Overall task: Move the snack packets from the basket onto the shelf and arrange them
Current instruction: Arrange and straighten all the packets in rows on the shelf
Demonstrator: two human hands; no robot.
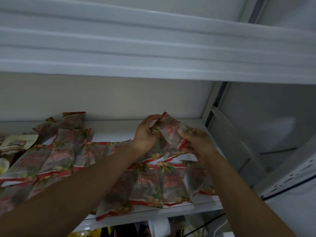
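Snack packet (172, 132) held above shelf (118, 129): left hand (147, 134) pinches top edge, right hand (195, 144) grips lower end.

The raised frosted-plastic snack packet (172, 134), at 1 o'clock from the rows, showed red end strips, red characters and green leaves with yellow fruit. The flat frosted snack packets (147, 183) in rows bore the same print over dim brown contents. The white metal shelf (116, 129) sat before a cream back wall (102, 98). At 9 o'clock, a cream paper pouch (18, 140) carried a brown band.
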